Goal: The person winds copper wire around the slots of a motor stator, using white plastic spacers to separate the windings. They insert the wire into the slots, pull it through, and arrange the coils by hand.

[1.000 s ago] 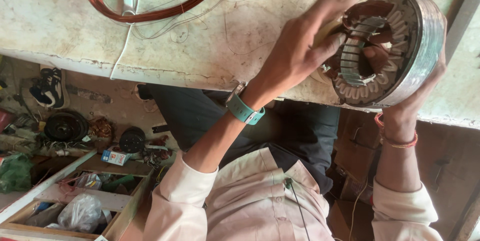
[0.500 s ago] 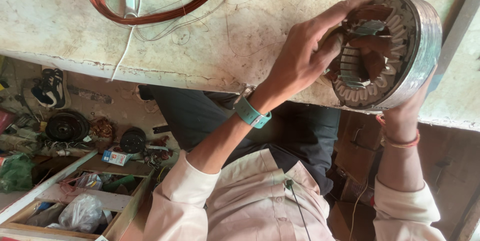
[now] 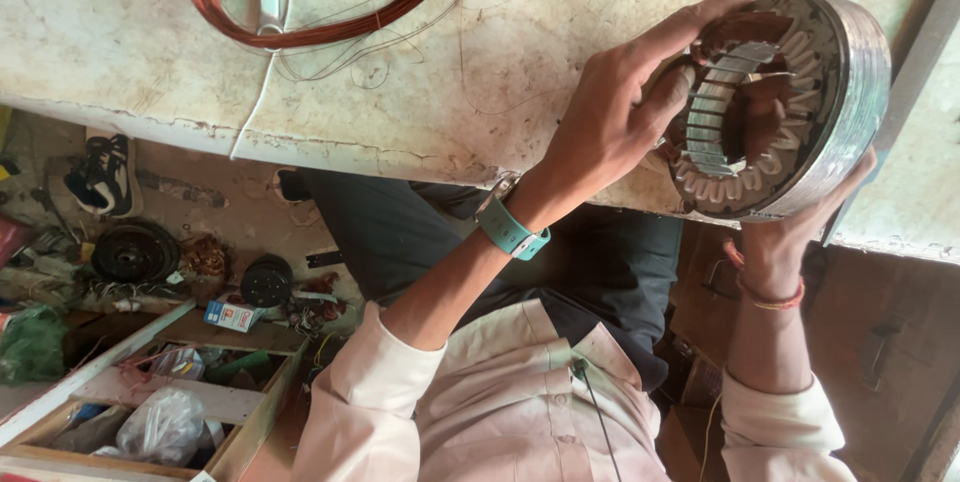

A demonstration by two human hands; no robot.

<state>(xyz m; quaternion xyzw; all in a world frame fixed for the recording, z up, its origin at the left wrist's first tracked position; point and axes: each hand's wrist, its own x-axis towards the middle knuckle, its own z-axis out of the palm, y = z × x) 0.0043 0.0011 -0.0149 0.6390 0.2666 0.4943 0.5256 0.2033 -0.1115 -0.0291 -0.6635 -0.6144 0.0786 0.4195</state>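
Two hands share one stator [image 3: 800, 157] - a heavy ring of stacked steel with slots round its bore. It stands tilted on edge at the near lip of the surface [image 3: 420, 92], its open face turned toward the person.

The left hand [image 3: 615, 117] is closed on the ring. Its fingers hook over the top rim, and the thumb [image 3: 672, 92] presses into the slots on the inner wall, where pale liner strips show. The right hand [image 3: 785, 242] comes up from below the edge and cups the ring's underside. Its fingers are mostly hidden behind the metal, but it appears to grip the ring and carry the weight.

To my eye, the slot work goes best if the right hand alone bears the load and props the ring against the surface, which frees the left hand for light, exact pressure. The thumb should push along a slot rather than across it, so that a liner seats flat instead of buckling. Turning the ring a little at a time would bring each slot to the thumb - better than reaching across the bore.

The left forearm runs up and to the right, with the wrist bent slightly inward and a teal watch [image 3: 512, 232] on it. The right forearm rises almost straight, and its wrist, which wears a red thread [image 3: 770, 294], is cocked back under the ring. A coil of copper wire [image 3: 300, 27] lies well apart, farther back on the surface.
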